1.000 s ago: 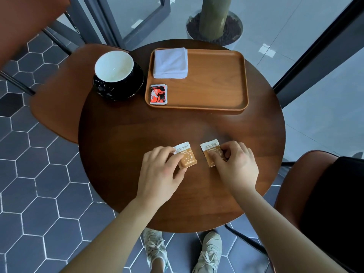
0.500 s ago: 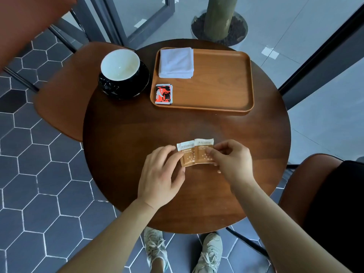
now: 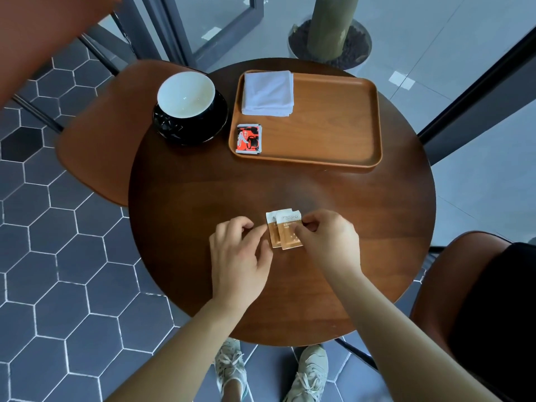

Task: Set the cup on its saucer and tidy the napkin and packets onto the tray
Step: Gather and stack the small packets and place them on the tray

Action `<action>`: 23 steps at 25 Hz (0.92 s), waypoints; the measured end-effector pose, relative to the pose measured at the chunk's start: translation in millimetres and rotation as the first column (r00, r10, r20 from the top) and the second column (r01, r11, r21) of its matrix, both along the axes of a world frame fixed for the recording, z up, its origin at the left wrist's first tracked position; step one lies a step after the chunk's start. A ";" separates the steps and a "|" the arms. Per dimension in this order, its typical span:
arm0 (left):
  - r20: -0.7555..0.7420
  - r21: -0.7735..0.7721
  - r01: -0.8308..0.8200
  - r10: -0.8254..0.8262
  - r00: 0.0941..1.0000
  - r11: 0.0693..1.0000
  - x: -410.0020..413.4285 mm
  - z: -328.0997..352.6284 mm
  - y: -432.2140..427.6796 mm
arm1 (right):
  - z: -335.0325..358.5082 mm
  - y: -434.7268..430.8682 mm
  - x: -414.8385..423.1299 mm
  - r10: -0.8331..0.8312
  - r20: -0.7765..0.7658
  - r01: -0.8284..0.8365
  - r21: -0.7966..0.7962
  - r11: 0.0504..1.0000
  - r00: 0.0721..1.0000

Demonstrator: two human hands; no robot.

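Observation:
Two brown sugar packets (image 3: pixel 284 232) lie overlapped near the table's front middle. My right hand (image 3: pixel 327 242) pinches the upper packet at its right edge. My left hand (image 3: pixel 239 256) touches the left edge of the lower packet with thumb and finger. A black cup with a white inside (image 3: pixel 185 95) stands on its black saucer (image 3: pixel 214 129) at the back left. The wooden tray (image 3: pixel 333 134) at the back holds a folded white napkin (image 3: pixel 268 92) in its far left corner and a red and black packet (image 3: pixel 248 138) in its near left corner.
The round dark wooden table (image 3: pixel 203 213) has orange chairs around it: one seat (image 3: pixel 101 146) at the left, another (image 3: pixel 464 285) at the right with a dark item on it. A potted trunk (image 3: pixel 330 27) stands behind glass. My shoes (image 3: pixel 272 372) show below.
The two brown packets, first apart, have been slid together and now overlap, the right one on top. Both hands moved closer to each other; the view shifted slightly.

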State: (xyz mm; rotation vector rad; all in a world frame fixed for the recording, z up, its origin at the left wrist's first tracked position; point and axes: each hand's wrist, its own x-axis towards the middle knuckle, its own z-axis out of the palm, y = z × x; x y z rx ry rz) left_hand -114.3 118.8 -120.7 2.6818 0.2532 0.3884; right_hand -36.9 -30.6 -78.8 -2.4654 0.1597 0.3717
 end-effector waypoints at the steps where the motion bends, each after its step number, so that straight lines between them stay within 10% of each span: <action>1: -0.012 0.008 0.014 -0.014 1.000 1.000 -1.6 0.3 -1.3 | -1.1 4.0 -0.7 0.017 0.008 -0.017 -0.008 1.000 1.000; 23: -0.047 -0.076 0.029 -0.033 0.998 0.997 4.0 1.2 14.5 | 0.8 30.8 9.1 -0.097 -0.126 0.108 0.084 0.991 0.987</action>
